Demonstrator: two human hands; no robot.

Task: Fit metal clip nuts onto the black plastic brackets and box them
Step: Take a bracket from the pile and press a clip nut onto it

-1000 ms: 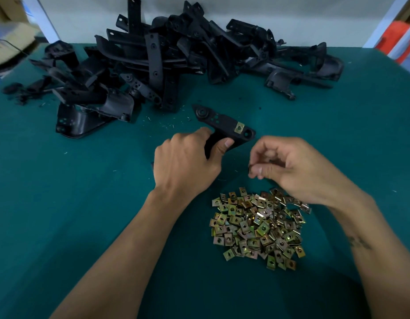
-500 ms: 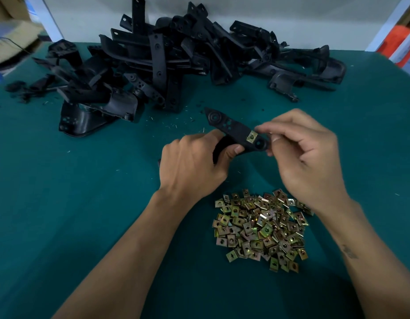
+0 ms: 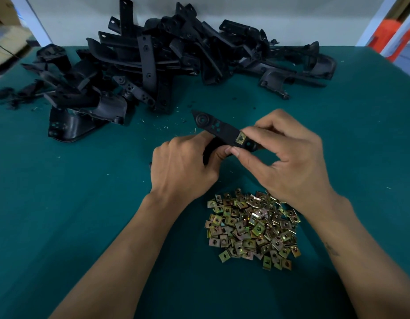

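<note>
A black plastic bracket (image 3: 219,128) is held over the middle of the green table (image 3: 61,203). My left hand (image 3: 183,166) grips its lower stem, fingers and thumb curled round it. A brass-coloured clip nut (image 3: 241,137) sits on the bracket's right end. My right hand (image 3: 284,155) pinches that end, with the forefinger above the nut and the thumb below. A heap of loose clip nuts (image 3: 252,226) lies on the table just in front of my hands.
A large pile of black brackets (image 3: 153,65) spreads across the back of the table, reaching from the far left to the right. Small black scraps (image 3: 6,93) lie at the left edge. A cardboard box (image 3: 8,42) stands off the table at the far left.
My right hand rose from the nut heap to the bracket's right end and now pinches it at the nut. My left hand kept its grip on the bracket.
</note>
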